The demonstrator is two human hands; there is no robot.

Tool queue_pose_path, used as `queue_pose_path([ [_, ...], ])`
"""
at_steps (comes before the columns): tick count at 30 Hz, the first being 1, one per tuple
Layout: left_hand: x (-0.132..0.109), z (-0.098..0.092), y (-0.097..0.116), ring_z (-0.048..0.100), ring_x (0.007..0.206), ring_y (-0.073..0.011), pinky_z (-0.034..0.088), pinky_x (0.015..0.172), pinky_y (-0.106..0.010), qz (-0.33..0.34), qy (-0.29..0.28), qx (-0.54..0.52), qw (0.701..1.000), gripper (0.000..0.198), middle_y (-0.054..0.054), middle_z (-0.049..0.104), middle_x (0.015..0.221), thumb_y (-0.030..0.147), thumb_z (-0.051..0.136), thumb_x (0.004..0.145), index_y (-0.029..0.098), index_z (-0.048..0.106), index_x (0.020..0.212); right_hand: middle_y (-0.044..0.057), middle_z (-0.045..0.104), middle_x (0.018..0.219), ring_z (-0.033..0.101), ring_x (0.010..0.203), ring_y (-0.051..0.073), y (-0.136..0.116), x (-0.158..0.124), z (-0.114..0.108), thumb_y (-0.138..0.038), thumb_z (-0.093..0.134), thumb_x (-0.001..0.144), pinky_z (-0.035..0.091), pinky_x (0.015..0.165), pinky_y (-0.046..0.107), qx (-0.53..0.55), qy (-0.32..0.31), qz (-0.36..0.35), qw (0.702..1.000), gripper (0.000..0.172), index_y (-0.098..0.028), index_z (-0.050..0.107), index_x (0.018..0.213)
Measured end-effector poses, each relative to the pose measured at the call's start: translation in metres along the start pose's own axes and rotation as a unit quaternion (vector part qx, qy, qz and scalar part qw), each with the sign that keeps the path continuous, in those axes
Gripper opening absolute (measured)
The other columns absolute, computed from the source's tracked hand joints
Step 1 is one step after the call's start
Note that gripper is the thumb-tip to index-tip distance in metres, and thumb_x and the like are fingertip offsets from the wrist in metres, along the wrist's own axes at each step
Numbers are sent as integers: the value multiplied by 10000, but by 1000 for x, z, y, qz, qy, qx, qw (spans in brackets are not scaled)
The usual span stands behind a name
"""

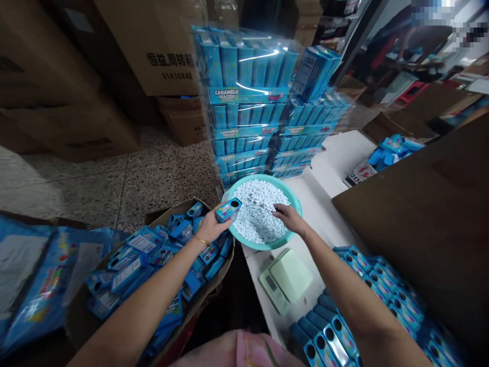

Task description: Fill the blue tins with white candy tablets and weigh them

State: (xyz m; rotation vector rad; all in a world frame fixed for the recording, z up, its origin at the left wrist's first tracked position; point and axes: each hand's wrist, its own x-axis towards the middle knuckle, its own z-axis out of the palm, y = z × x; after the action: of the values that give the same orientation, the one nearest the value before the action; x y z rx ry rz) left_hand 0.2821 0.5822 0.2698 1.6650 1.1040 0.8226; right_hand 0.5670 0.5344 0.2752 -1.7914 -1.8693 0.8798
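Observation:
My left hand (214,225) is wrapped round a small blue candy box (228,210) with a dark round hole in its end. It holds the box at the left rim of a turquoise basin (295,203). White candy pieces (260,229) fill the basin. Over their right side, my right hand (288,216) has its fingers curled together. A heaped line of candy runs left from those fingertips, and whatever they grip is unclear. Below the left forearm, a carton (225,270) holds many loose blue boxes (143,242).
A pale green scale (286,280) sits on the white table (324,204) before the basin. Rows of blue boxes (328,336) stand front right. Wrapped stacks of display boxes (244,97) rise behind. A cardboard panel (428,193) borders the right. A person (401,38) is in the background.

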Motion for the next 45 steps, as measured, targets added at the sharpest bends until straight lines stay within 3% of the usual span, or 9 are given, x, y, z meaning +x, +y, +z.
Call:
queue_pose_path([
  [7, 24, 27, -3, 499, 1074, -236, 364, 952, -385, 112, -40, 102, 988, 564, -83, 547, 1167, 215, 588, 635, 169, 494, 1190, 19, 644, 967, 568, 878, 184, -48, -3, -62, -350, 512, 788, 399, 728, 253, -154, -56, -14, 986, 308, -242, 589, 1065],
  [12, 24, 35, -4, 465, 1109, -220, 340, 977, -360, 142, -63, 143, 977, 577, -72, 511, 1187, 181, 562, 642, 182, 468, 1211, 28, 649, 931, 580, 845, 210, -83, 5, -70, -370, 499, 778, 406, 663, 275, -303, -81, 18, 949, 272, -296, 617, 1012],
  [19, 27, 40, -9, 451, 1120, -224, 339, 982, -376, 164, -71, 145, 973, 591, -73, 499, 1189, 157, 575, 634, 188, 463, 1214, 121, 624, 965, 576, 887, 238, -122, 10, -72, -307, 464, 786, 418, 716, 319, -410, -101, 28, 906, 274, -187, 602, 990],
  [25, 22, 24, -18, 493, 1078, -231, 361, 957, -385, 134, -23, 106, 985, 557, -85, 529, 1178, 215, 583, 670, 180, 471, 1214, 52, 621, 977, 577, 882, 217, -57, -10, -74, -321, 435, 822, 411, 706, 317, -349, -76, 68, 931, 251, -277, 538, 1046],
  [30, 17, 15, -29, 538, 1021, -243, 400, 920, -397, 79, -23, 62, 995, 563, -88, 565, 1159, 262, 615, 663, 163, 481, 1201, 84, 612, 1011, 581, 893, 226, 9, -4, 12, -224, 485, 794, 414, 709, 319, -234, -100, 167, 952, 284, -227, 524, 1075],
  [33, 18, 14, -30, 575, 953, -238, 434, 882, -386, 31, -15, 23, 999, 580, -86, 611, 1087, 290, 640, 653, 139, 483, 1191, 61, 602, 1059, 574, 918, 205, 12, 15, 70, -260, 439, 829, 414, 718, 287, -174, -81, 157, 969, 317, -252, 480, 1144],
  [36, 19, 11, -29, 578, 954, -232, 432, 890, -382, 4, 0, -6, 1000, 587, -80, 620, 1073, 302, 659, 640, 133, 489, 1176, 46, 593, 1076, 562, 935, 192, 12, 30, 98, -277, 431, 834, 413, 739, 273, -107, -50, 143, 983, 326, -253, 468, 1156],
  [40, 18, 5, -31, 568, 978, -227, 421, 905, -396, 9, 21, -26, 999, 585, -78, 607, 1101, 295, 655, 647, 140, 479, 1183, 9, 602, 996, 556, 886, 151, 25, 30, 88, -264, 489, 791, 415, 757, 251, -32, -19, 109, 993, 304, -242, 503, 1094],
  [45, 17, 6, -33, 574, 961, -228, 433, 889, -401, 30, 20, 4, 999, 574, -91, 601, 1102, 271, 642, 648, 136, 481, 1182, -3, 583, 786, 529, 742, 138, 29, 14, 33, -286, 529, 747, 417, 705, 269, 97, 31, 29, 994, 282, -185, 553, 1009],
])
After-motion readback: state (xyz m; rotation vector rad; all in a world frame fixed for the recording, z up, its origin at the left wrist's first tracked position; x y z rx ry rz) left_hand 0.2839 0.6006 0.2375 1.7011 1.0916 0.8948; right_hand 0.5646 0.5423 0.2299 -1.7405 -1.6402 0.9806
